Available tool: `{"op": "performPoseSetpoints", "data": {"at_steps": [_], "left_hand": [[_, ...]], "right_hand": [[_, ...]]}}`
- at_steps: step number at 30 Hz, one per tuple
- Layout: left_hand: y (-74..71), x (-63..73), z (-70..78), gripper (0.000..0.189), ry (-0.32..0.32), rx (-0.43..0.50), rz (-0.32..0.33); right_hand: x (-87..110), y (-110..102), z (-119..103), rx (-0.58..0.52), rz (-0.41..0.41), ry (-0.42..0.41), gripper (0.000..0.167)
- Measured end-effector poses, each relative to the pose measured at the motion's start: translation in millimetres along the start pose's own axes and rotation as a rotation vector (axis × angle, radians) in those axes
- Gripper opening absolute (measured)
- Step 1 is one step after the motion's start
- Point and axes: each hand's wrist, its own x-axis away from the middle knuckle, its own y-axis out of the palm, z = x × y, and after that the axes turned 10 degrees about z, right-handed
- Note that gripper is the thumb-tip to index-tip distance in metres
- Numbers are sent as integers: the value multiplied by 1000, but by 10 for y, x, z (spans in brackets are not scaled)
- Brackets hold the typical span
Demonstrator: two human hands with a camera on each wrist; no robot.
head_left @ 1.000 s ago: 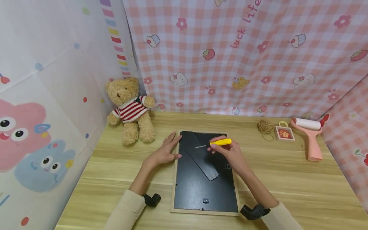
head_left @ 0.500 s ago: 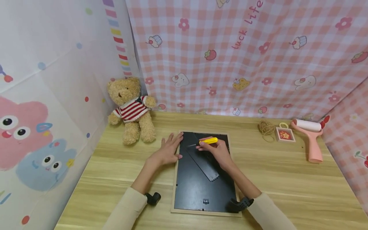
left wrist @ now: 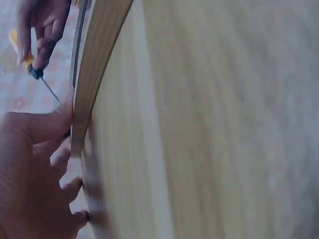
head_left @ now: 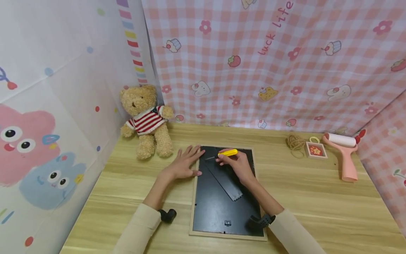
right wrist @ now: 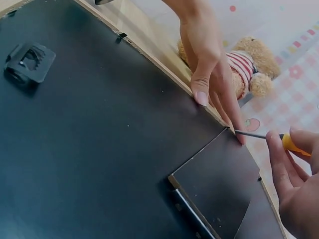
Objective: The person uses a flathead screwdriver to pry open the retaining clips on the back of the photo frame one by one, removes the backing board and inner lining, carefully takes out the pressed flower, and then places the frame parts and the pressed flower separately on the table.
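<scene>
A photo frame [head_left: 191, 215] with a light wood rim lies face down on the table, its black back board [head_left: 212, 215] facing up. A black easel leg [head_left: 226, 184] slants across that board. My left hand [head_left: 182, 166] rests along the frame's upper left edge with fingers spread and straight, its thumb at the rim. Between thumb and fingers, my right hand [head_left: 238, 168] pinches the yellow handle of a screwdriver [head_left: 229, 152]. The metal shaft points left; in the right wrist view, the screwdriver [right wrist: 294, 144] has its tip near the rim beside my left fingertips.
Back left sits a teddy bear [head_left: 147, 120] in a striped top. Toward the back right are a coil of twine [head_left: 295, 141], a small framed charm [head_left: 316, 150] and a pink lint roller [head_left: 348, 165]. A checked curtain [head_left: 253, 70] hangs behind the table [head_left: 304, 197].
My right hand has moved left with the screwdriver, bringing its tip toward the frame's upper left edge. My left fingers reach slightly farther over the rim.
</scene>
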Motion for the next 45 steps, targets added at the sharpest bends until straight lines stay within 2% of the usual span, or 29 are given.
{"op": "performPoseSetpoints", "data": {"at_steps": [3,8,12,17,20,26,31,37,45], "left_hand": [[39,12,-201,92,30,37,8],[74,-2,-396,100,34,42,-19],[72,-16,-405,104,49,57,-12],[35,-8,-323,103,59,46,0],[-2,-3,-253,101,57,26,-6],[-44,18,-182,98,33,-5,-21],[-37,19,-209,100,46,12,-4],[12,-3,-301,103,65,48,22],[103,-21,-418,102,85,30,51]], "right_hand": [[-11,29,26,4,1,3,30],[-29,84,52,20,11,12,33],[-52,121,68,12,21,27,35],[-66,154,65,23,6,23,34],[-74,163,71,43,1,-3,32],[-117,192,43,158,-9,-85,30],[-192,224,-15,200,-8,-86,27],[-294,219,-51,176,-70,-80,25],[-390,259,-78,239,-107,-94,26]]}}
